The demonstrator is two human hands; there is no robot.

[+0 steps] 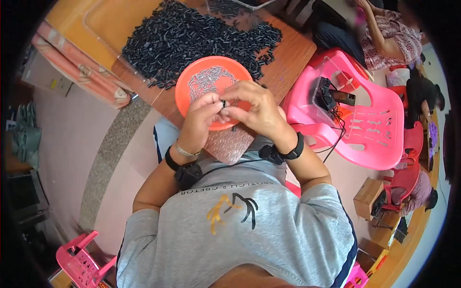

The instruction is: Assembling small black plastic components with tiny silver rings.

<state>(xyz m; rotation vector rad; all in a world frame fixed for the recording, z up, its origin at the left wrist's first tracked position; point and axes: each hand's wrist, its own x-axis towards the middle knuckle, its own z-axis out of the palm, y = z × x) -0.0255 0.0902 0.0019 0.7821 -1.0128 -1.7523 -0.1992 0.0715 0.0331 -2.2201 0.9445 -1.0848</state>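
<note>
Grip: left hand (201, 113) and right hand (256, 106) are pinching a small dark piece (223, 103) over the orange bowl (182, 90); steady, light fingertip pressure is probably serving best. It's looking black, mostly finger-covered; silver pins (205, 80) are lying in the bowl, black parts (185, 41) lying heaped on the far side.

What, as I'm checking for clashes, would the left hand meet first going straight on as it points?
Most likely the right hand, close ahead of the left hand, with a dark piece between them; exact depth is unclear.
</note>
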